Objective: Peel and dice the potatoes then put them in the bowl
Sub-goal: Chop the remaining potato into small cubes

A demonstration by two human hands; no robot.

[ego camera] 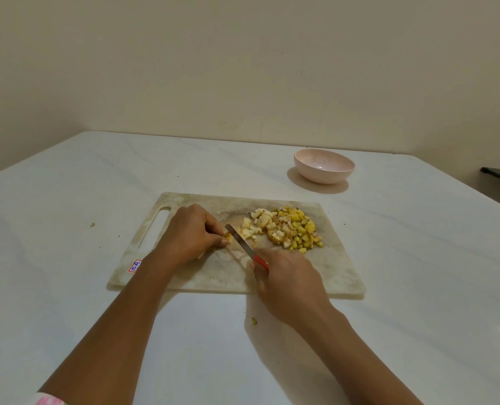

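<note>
A white tabletop (pixel 67 200) stands by a plain wall. A pale cutting board (pixel 330 270) lies flat in the middle of it, nearer the near edge than the far edge. The board has a long hole for carrying at its left end. A small red and blue sticker (pixel 134 266) sits at its near left corner.

The left hand (pixel 190 229) rests on the left half of the board. Its fingers curl down and pin a small yellow potato piece (pixel 227 237) to the board. Most of that piece is hidden under the fingers.

The right hand (pixel 286 285) is over the near edge of the board. It grips the red handle of a knife (pixel 240 239). The blade slants away and to the left. Its tip is right beside the left fingertips and touches the potato piece.

A pile of diced potato (pixel 292 229) lies on the far right part of the board. The cubes near the knife are pale, and those farther right are more yellow.

A pink bowl (pixel 324 166) stands upright on the tabletop past the far right corner of the board, near the far edge. It is well apart from the pile.

One small yellow scrap (pixel 253 320) lies on the tabletop between the arms, just in front of the board. Another scrap (pixel 92 225) lies left of the board. A bit of pink sleeve (pixel 48 400) shows on the left arm.
</note>
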